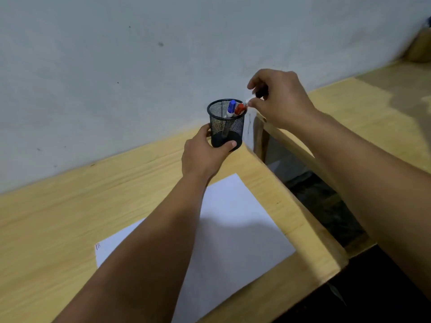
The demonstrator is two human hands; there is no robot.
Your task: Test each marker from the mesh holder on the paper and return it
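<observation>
A black mesh holder stands at the far corner of the wooden table, close to the wall. My left hand wraps around its base. Inside it lean a blue-capped marker and a red-capped marker. My right hand hovers just right of the rim and pinches a third marker, white-bodied with a dark cap, tilted with its lower end at the rim. A white paper lies nearer to me, partly under my left forearm, with a few short pen strokes at its left corner.
The wooden table ends at a right edge with a dark gap beyond. A second wooden surface lies to the right. A pale wall rises directly behind the holder.
</observation>
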